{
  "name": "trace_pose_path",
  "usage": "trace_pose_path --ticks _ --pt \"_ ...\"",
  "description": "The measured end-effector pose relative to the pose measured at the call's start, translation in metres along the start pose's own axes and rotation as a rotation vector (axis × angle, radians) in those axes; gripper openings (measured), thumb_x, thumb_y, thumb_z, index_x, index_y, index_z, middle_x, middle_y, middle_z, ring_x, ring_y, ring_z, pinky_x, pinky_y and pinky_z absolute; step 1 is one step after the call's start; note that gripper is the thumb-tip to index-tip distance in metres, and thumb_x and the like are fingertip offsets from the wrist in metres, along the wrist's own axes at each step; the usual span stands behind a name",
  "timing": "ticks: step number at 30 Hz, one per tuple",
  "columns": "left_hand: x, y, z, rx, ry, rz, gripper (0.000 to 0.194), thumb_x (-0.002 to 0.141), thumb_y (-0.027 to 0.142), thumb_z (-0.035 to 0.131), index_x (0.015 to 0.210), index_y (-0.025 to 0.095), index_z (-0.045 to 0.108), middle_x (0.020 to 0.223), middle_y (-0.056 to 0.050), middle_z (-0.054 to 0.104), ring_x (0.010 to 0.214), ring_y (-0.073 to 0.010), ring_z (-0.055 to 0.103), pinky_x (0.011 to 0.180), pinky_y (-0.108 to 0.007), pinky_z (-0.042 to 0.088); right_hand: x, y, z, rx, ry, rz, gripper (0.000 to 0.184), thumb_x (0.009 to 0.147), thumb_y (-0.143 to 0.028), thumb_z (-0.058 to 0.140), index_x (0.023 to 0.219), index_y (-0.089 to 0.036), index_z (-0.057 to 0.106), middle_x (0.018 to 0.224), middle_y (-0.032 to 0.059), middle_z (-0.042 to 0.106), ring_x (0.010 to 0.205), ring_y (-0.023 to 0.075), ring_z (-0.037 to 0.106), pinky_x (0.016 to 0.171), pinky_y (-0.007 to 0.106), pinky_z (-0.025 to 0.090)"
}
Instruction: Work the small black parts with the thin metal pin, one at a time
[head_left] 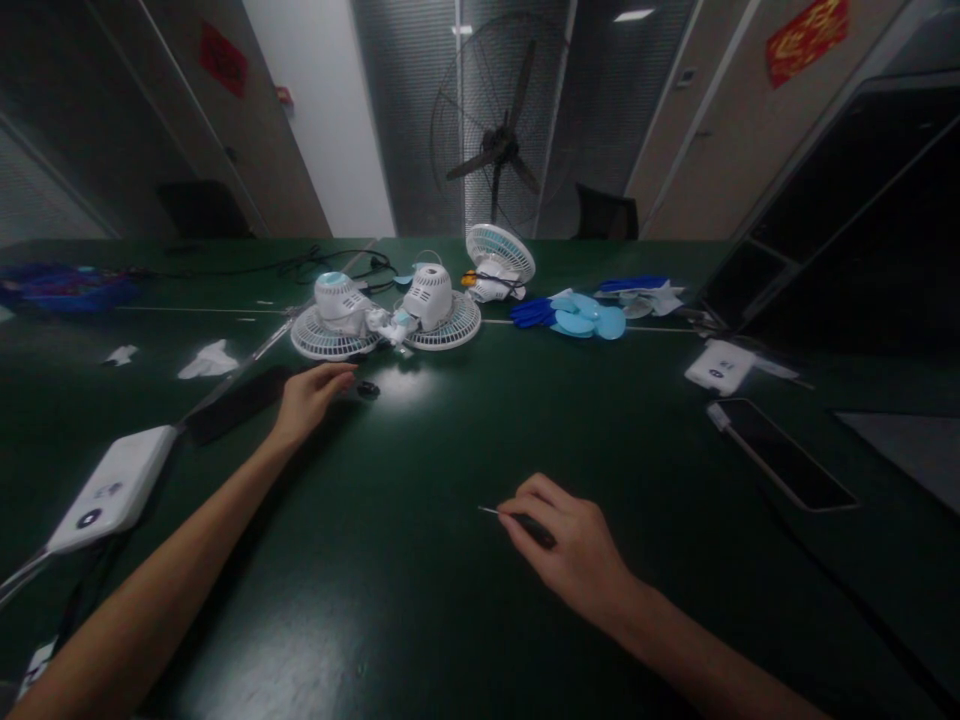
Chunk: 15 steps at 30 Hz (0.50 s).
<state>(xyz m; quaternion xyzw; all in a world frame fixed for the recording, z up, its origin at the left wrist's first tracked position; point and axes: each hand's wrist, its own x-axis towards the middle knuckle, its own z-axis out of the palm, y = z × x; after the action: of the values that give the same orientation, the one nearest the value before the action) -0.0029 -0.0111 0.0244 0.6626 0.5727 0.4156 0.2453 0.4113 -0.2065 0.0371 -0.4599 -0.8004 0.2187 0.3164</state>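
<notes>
My right hand (566,540) is closed around a screwdriver (536,530) with a dark handle. Its thin metal shaft points left, just above the green table. Farther forward on the left, my left hand (311,400) reaches out with thumb and fingertips brought together. Beside those fingertips lies a small black piece (367,390); whether the fingers pinch anything is too small to make out. Beyond this hand, two white fans (337,315) (435,305) rest with their round grilles down on the table. A third white fan (499,262) leans behind them, its cable across it.
Blue gloves and light blue pieces (585,314) lie at the back right. A phone (784,453) and a white power bank (720,366) are on the right. Another white power bank (112,488) sits left, near my forearm. A blue basket (71,290) stands far left.
</notes>
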Motion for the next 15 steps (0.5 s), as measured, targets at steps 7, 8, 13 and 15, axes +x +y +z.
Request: trace_pose_path --ticks 7,8,13,15 --pt "-0.001 0.005 -0.002 -0.047 -0.041 -0.068 0.068 0.078 0.064 0.081 0.123 0.012 0.076 0.105 -0.014 0.082 0.091 -0.0303 0.078 0.091 -0.045 0.062 0.001 -0.002 -0.001 -0.003 -0.019 0.018 0.015 0.101 -0.017 0.063 0.107 -0.02 0.076 0.099 0.0041 0.067 0.076 0.0145 0.066 0.064 0.025 0.053" --pt "-0.001 0.004 -0.002 -0.043 -0.032 -0.065 0.066 0.079 0.063 0.081 0.122 0.012 0.076 0.104 -0.013 0.082 0.089 -0.0295 0.079 0.09 -0.044 0.063 0.001 -0.001 -0.001 -0.003 -0.017 0.019 0.015 0.101 -0.017 0.063 0.107 -0.02 0.076 0.099 0.004 0.067 0.076 0.0143 0.066 0.063 0.025 0.053" --pt "0.001 -0.005 -0.001 -0.022 -0.028 -0.067 0.061 0.081 0.061 0.08 0.12 0.013 0.078 0.1 -0.011 0.082 0.085 -0.0267 0.078 0.084 -0.038 0.063 -0.001 0.002 0.001 -0.011 -0.016 0.019 0.014 0.101 -0.017 0.064 0.108 -0.021 0.076 0.099 0.0036 0.067 0.077 0.0144 0.067 0.065 0.025 0.053" --pt "0.002 -0.008 -0.001 -0.004 -0.047 -0.053 0.061 0.083 0.061 0.079 0.121 0.014 0.078 0.101 -0.011 0.082 0.086 -0.0264 0.078 0.082 -0.036 0.062 -0.001 0.003 0.001 -0.017 -0.017 0.018 0.014 0.101 -0.017 0.064 0.108 -0.021 0.076 0.1 0.0034 0.067 0.078 0.0145 0.067 0.066 0.025 0.053"
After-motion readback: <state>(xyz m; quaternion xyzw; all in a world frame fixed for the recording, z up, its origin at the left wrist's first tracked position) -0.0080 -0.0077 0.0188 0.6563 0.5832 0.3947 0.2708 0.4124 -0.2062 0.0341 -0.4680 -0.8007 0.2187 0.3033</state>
